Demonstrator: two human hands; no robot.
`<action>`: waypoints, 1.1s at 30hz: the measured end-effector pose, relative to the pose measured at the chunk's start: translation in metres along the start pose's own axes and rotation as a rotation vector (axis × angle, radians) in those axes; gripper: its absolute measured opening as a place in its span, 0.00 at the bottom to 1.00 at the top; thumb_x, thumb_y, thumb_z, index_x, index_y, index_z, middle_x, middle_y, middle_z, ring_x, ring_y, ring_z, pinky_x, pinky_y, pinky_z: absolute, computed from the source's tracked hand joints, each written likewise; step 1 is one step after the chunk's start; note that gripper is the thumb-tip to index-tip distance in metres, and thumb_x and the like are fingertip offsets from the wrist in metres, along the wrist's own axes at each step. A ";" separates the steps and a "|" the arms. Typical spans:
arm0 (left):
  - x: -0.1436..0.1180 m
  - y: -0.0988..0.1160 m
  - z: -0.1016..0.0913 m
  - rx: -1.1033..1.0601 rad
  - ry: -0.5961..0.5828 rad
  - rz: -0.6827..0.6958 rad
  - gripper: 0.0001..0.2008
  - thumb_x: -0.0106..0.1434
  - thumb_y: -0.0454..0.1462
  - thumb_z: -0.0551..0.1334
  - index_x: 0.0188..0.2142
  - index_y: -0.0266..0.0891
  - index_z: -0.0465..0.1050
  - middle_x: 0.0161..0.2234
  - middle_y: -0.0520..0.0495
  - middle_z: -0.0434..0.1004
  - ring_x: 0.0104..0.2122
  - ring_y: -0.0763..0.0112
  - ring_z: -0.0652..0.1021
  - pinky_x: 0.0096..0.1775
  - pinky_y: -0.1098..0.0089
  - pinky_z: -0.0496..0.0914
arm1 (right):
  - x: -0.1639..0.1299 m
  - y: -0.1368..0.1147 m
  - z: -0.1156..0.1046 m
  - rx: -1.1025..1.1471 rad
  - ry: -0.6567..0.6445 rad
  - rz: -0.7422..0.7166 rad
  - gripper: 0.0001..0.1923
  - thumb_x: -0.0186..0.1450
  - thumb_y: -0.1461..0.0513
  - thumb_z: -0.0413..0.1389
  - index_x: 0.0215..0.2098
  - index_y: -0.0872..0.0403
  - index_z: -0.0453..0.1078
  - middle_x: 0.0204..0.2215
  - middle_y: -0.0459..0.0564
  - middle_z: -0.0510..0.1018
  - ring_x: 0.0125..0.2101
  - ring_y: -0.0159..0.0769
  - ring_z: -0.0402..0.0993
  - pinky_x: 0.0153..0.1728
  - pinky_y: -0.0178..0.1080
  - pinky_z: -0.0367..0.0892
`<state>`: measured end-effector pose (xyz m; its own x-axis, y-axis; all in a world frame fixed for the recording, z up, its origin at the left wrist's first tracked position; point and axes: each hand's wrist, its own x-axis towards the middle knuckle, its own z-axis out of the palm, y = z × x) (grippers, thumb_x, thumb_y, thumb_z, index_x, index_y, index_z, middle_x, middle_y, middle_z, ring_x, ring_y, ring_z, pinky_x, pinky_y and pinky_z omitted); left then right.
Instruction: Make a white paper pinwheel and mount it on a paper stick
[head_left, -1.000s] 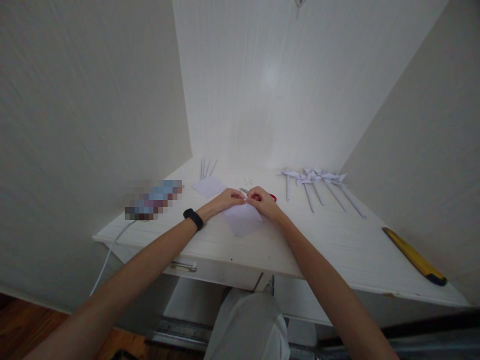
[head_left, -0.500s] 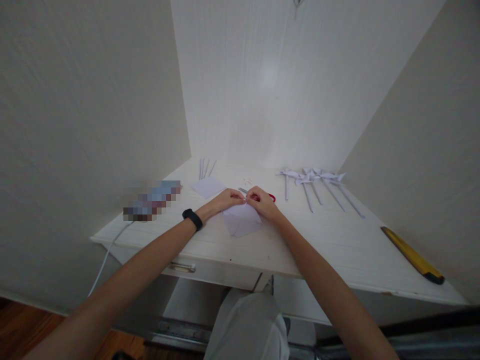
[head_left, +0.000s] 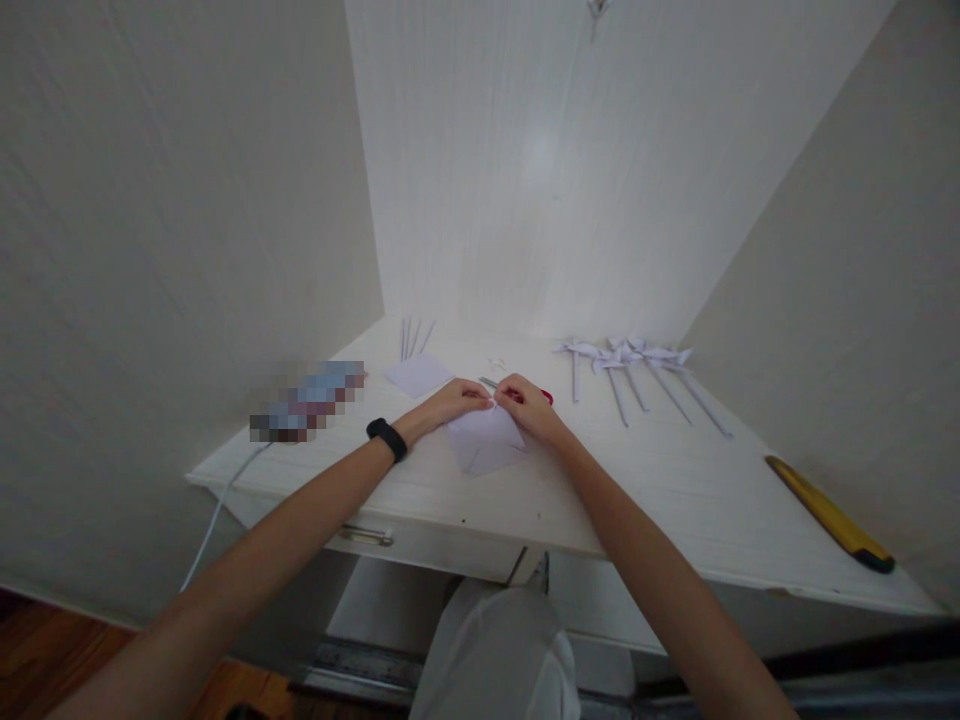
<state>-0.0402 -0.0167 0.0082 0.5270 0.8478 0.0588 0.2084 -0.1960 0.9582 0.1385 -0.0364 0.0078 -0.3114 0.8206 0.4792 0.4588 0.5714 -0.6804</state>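
Note:
A square sheet of white paper (head_left: pixel 486 440) lies on the desk in front of me, with lines across its lower part. My left hand (head_left: pixel 463 397) and my right hand (head_left: pixel 523 403) meet at its far corner, fingertips pinched together on the paper. A tiny whitish bit shows between the fingers, too small to make out. Just behind my right hand lie scissors (head_left: pixel 547 397), their red handle and blade tip showing and the middle hidden. Small paper scraps (head_left: pixel 496 364) lie beyond them.
More square paper (head_left: pixel 420 375) and several thin paper sticks (head_left: pixel 411 340) lie back left. Several paper pinwheels (head_left: pixel 619 355) on sticks lie back right. A yellow-handled cutter or saw (head_left: pixel 829 513) rests at the right edge. A blurred-out item (head_left: pixel 307 403) with a cable lies left.
Both hands stay at the paper's far corner, with hardly any finger movement. The whole view has shifted slightly.

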 end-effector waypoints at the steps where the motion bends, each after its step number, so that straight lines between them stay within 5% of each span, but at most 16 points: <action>1: -0.001 0.000 0.000 -0.013 0.004 -0.001 0.13 0.48 0.42 0.65 0.30 0.33 0.74 0.23 0.50 0.72 0.23 0.76 0.68 0.25 0.75 0.57 | 0.000 0.001 -0.001 0.012 -0.002 0.001 0.05 0.60 0.62 0.53 0.26 0.54 0.66 0.28 0.46 0.69 0.32 0.32 0.65 0.35 0.36 0.61; 12: -0.006 0.004 -0.003 -0.103 -0.017 -0.003 0.14 0.49 0.43 0.64 0.30 0.33 0.74 0.23 0.51 0.70 0.21 0.78 0.65 0.24 0.74 0.54 | -0.001 0.002 -0.001 0.166 -0.029 0.023 0.06 0.57 0.60 0.56 0.32 0.53 0.68 0.31 0.46 0.70 0.34 0.32 0.67 0.36 0.36 0.63; 33: 0.001 -0.002 -0.009 -0.122 -0.158 0.029 0.12 0.49 0.42 0.63 0.29 0.34 0.74 0.23 0.52 0.69 0.24 0.76 0.66 0.28 0.73 0.56 | 0.001 -0.013 -0.002 0.368 -0.062 0.021 0.05 0.53 0.62 0.60 0.28 0.53 0.69 0.29 0.45 0.70 0.33 0.32 0.67 0.36 0.36 0.62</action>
<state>-0.0471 -0.0108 0.0088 0.6564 0.7527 0.0513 0.0950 -0.1499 0.9841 0.1343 -0.0431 0.0184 -0.3597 0.8246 0.4366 0.1388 0.5100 -0.8489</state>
